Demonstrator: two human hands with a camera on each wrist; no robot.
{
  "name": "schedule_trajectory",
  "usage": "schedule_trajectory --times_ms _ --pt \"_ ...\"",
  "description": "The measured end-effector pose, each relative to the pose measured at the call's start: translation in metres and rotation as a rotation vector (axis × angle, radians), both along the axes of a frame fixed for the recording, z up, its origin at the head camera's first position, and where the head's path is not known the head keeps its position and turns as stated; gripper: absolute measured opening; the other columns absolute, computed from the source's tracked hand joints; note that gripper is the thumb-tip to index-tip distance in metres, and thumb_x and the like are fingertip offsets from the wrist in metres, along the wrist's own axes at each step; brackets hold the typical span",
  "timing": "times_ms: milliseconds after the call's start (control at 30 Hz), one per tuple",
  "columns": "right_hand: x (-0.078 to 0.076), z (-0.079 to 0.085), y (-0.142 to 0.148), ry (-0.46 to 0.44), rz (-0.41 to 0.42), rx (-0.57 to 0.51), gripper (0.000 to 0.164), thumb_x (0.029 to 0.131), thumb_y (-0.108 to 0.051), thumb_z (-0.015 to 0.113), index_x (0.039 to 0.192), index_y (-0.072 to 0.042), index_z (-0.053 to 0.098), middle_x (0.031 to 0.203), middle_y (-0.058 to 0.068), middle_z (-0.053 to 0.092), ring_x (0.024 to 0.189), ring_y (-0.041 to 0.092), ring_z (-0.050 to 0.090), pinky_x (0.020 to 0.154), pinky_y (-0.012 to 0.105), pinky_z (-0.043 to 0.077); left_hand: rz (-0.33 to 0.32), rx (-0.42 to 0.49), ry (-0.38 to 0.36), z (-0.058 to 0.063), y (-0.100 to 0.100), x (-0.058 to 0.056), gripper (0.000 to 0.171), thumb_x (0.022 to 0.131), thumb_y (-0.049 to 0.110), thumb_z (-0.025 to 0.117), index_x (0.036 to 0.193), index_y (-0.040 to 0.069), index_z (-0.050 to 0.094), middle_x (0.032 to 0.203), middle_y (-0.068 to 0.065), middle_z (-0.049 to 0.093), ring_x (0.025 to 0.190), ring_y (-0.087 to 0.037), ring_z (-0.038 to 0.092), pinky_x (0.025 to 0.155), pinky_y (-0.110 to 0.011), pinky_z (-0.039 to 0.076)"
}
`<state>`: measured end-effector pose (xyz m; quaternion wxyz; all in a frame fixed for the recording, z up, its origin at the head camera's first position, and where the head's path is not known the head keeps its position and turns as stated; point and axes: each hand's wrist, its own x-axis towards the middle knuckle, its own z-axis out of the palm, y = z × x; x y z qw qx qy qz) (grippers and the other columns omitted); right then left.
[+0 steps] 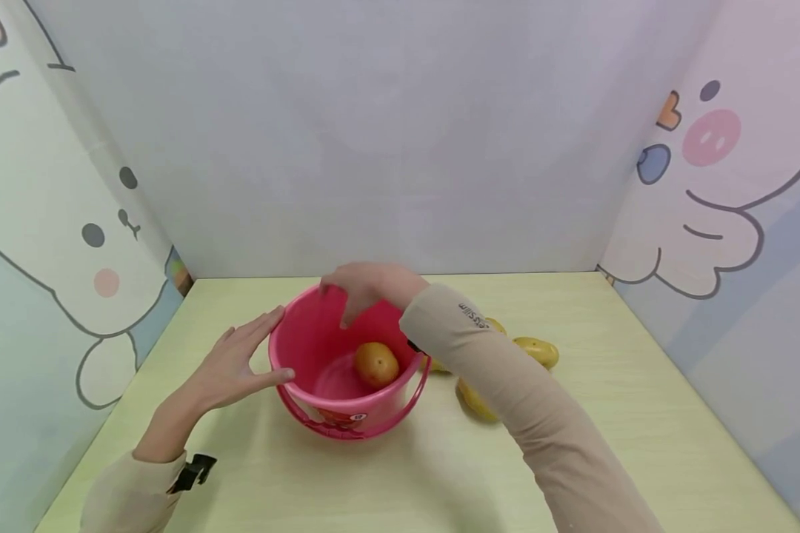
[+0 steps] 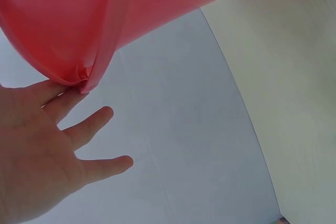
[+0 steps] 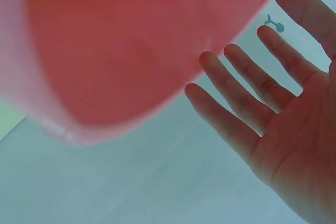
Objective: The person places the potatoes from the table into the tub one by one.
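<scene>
One pink bucket (image 1: 400,411) is standing beside the left hand (image 1: 233,369) and right hand (image 1: 370,287), both spread at its rim, gripping nothing. One potato (image 1: 376,364) is already lying inside; other potatoes (image 1: 536,352) are remaining outside, right of both hands.

Person's left forearm (image 1: 130,492) comes in near left; left hand (image 1: 230,370) has fingers extended, thumb spread apart. Right arm (image 1: 533,407) slants from near right toward far centre; right hand (image 1: 367,285) sits farther out, fingers spread, nearly straight, thumb apart.
</scene>
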<state>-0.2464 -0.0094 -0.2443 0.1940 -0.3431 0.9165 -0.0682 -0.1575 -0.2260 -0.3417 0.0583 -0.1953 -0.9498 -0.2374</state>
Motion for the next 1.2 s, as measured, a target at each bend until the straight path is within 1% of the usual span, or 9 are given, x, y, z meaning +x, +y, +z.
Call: schedule_trajectory --times_ms 133,233,367,467,633,767,867,1133,1200 --pt "-0.003 0.002 0.009 0.023 0.047 -0.046 0.067 0.067 -0.026 0.077 0.125 -0.020 0.045 0.121 0.001 0.045 0.105 0.014 0.039 0.064 0.022 0.048 0.001 0.004 -0.002 0.001 0.001 0.000 0.090 0.070 0.047 0.067 0.140 0.011 0.023 0.138 -0.013 0.029 0.122 -0.035 0.026 0.090 -0.066 0.014" --pt "-0.005 0.003 0.017 0.038 0.073 -0.092 0.067 0.065 -0.026 0.078 0.124 -0.020 0.046 0.119 0.000 0.047 0.103 0.013 0.041 0.065 0.020 0.047 0.003 0.007 -0.006 0.001 0.001 0.001 0.090 0.070 0.045 0.068 0.140 0.011 0.023 0.138 -0.014 0.030 0.122 -0.035 0.026 0.090 -0.066 0.014" --pt "-0.008 0.003 0.029 0.057 0.120 -0.143 0.064 0.066 -0.025 0.077 0.122 -0.018 0.048 0.117 0.000 0.048 0.104 0.015 0.043 0.067 0.019 0.047 0.000 0.006 -0.002 0.001 0.002 0.001 0.089 0.070 0.044 0.068 0.140 0.010 0.023 0.138 -0.013 0.030 0.122 -0.035 0.026 0.090 -0.066 0.014" --pt "-0.009 0.004 0.039 0.090 0.166 -0.159 0.061 0.069 -0.024 0.076 0.122 -0.016 0.048 0.116 0.001 0.049 0.104 0.016 0.044 0.070 0.021 0.047 0.000 0.001 0.000 0.000 0.002 0.001 0.090 0.070 0.046 0.067 0.140 0.010 0.023 0.138 -0.013 0.030 0.122 -0.035 0.026 0.090 -0.066 0.015" --pt "-0.010 0.003 0.056 0.162 0.229 -0.185 0.055 0.072 -0.025 0.073 0.121 -0.015 0.050 0.112 -0.001 0.049 0.100 0.011 0.045 0.073 0.021 0.045 -0.004 0.003 0.007 0.000 0.002 0.001 0.089 0.071 0.046 0.066 0.140 0.010 0.023 0.139 -0.014 0.029 0.122 -0.035 0.026 0.090 -0.066 0.014" --pt "-0.012 0.000 0.071 0.194 0.269 -0.232 0.050 0.074 -0.024 0.071 0.120 -0.014 0.051 0.113 0.002 0.049 0.100 0.015 0.047 0.075 0.023 0.045 -0.007 0.012 0.009 -0.001 0.001 0.000 0.089 0.071 0.044 0.067 0.140 0.011 0.023 0.139 -0.013 0.029 0.122 -0.035 0.026 0.090 -0.065 0.014" --pt "-0.012 -0.002 0.081 0.218 0.281 -0.256 0.049 0.076 -0.025 0.069 0.120 -0.014 0.051 0.114 0.004 0.049 0.100 0.017 0.047 0.076 0.025 0.045 -0.004 0.014 0.005 -0.001 0.001 0.000 0.089 0.071 0.043 0.068 0.141 0.012 0.022 0.139 -0.013 0.029 0.123 -0.035 0.026 0.090 -0.065 0.014" --pt "-0.012 -0.011 0.113 0.320 0.262 -0.340 0.047 0.076 -0.024 0.069 0.119 -0.013 0.053 0.113 0.000 0.050 0.099 0.014 0.049 0.080 0.031 0.045 -0.004 0.010 0.010 0.000 0.002 0.001 0.089 0.071 0.043 0.068 0.140 0.011 0.023 0.138 -0.014 0.029 0.122 -0.036 0.026 0.091 -0.065 0.015" --pt "-0.013 -0.013 0.122 0.355 0.262 -0.354 0.046 0.076 -0.025 0.069 0.118 -0.013 0.053 0.112 0.000 0.051 0.099 0.014 0.049 0.081 0.031 0.044 -0.006 0.009 0.014 0.000 0.002 0.001 0.088 0.071 0.042 0.068 0.140 0.010 0.023 0.138 -0.014 0.030 0.122 -0.036 0.026 0.090 -0.065 0.015"
